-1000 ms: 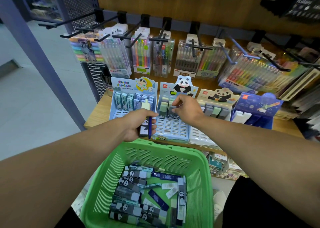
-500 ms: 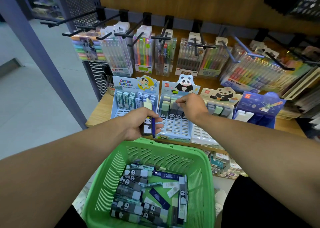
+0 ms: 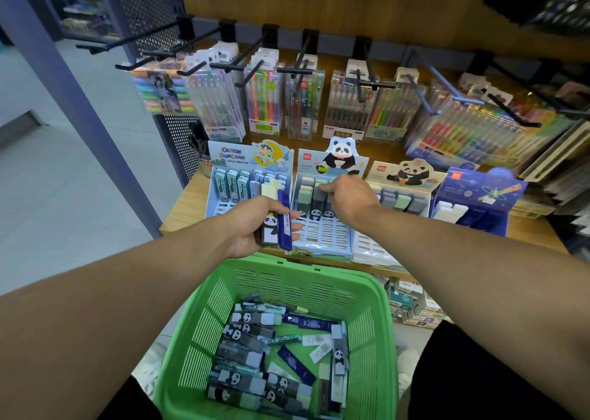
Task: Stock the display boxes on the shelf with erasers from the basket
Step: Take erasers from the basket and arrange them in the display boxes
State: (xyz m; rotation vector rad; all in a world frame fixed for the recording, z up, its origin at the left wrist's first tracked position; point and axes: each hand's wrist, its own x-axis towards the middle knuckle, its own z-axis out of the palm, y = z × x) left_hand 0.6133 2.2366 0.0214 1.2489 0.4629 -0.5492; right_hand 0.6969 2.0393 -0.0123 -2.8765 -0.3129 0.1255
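At frame centre, the right hand (image 3: 346,197) pinches a panda eraser into the panda display box (image 3: 322,237), where only its back row is filled. The left hand (image 3: 255,226) clutches a few spare erasers (image 3: 276,218). Below, the green basket (image 3: 376,333) holds many more (most stocking remains, I'd judge).

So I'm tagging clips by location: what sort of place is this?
Most likely a stationery shop: packs of pens hang on hooks, branded display boxes of erasers sit on a wooden shelf, and a green basket holds stock.
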